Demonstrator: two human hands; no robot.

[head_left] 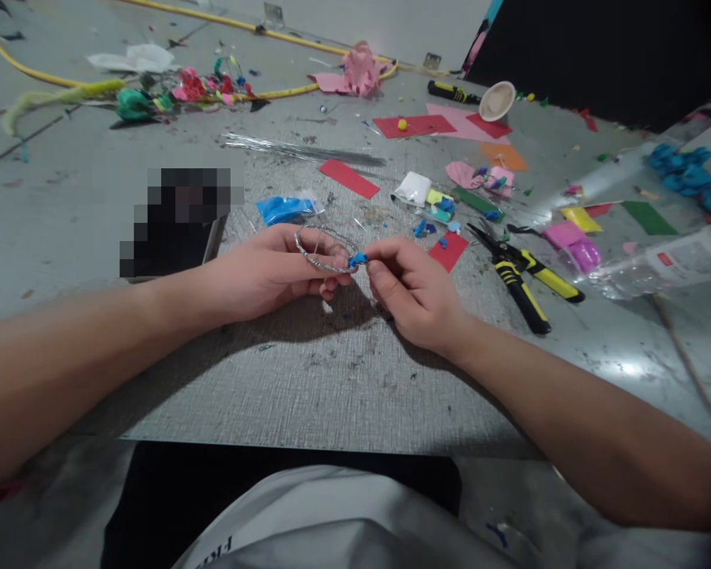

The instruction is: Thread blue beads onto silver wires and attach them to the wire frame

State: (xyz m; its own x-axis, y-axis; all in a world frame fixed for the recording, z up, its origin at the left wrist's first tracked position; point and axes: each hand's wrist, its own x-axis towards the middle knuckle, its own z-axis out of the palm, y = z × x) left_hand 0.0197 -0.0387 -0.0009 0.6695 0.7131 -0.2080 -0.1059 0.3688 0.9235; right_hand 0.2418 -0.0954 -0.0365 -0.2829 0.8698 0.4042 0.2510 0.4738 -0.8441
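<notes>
My left hand [290, 273] pinches a twisted silver wire ring [311, 257] between thumb and fingers. At the ring's right side sits a small blue piece of clay [359, 259]. Closed fingertips of my right hand [411, 292] grip this blue piece from the right, close to the left thumb. Both hands are held over the middle of the grey table [308, 395]. Just behind the left fingers lies a packet of blue clay [285, 209]. To the right of my right hand rest pliers with black and yellow handles [518, 269], their jaws apart.
Behind the hands lie thin metal wires [302, 148], a red paper strip [348, 178] and a white packet [413, 190]. A dark blurred-out object [178, 229] is at the left. A plastic bottle [675, 257] lies right; a yellow hose [308, 39] crosses the back.
</notes>
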